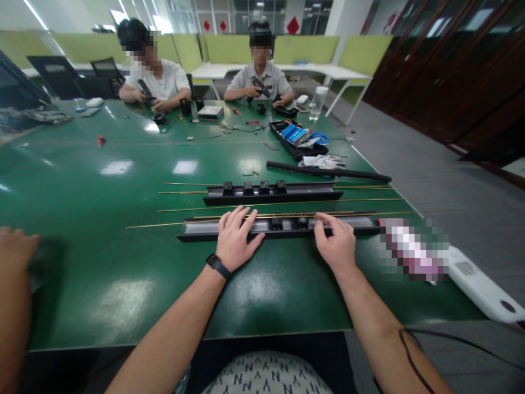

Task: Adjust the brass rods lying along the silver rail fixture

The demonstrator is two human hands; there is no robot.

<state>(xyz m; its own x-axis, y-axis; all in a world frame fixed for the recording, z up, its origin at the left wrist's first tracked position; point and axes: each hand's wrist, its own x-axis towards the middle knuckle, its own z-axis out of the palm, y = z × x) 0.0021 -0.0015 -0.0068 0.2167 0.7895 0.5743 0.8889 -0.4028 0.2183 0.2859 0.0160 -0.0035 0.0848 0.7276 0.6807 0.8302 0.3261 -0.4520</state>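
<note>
A long black channel rail [200, 229] with a pale inside lies across the green table in front of me. Inside it sit small black blocks [276, 223], and thin brass rods [164, 225] run along its top. My left hand [239, 235], with a dark watch on the wrist, rests over the rail's left half, fingers spread. Further right, my right hand [337, 241] curls with thumb and index finger pinched at a brass rod by the rail; the exact grip is partly hidden. Beyond lies a second black rail [273, 198] holding several black blocks.
A black foam-like strip [328, 171], white gloves [323, 161] and a black tray [283, 139] with blue packs lie further back. A white handheld device [479, 279] is at right. Two people sit opposite; another person's arm [16, 273] reaches in at left.
</note>
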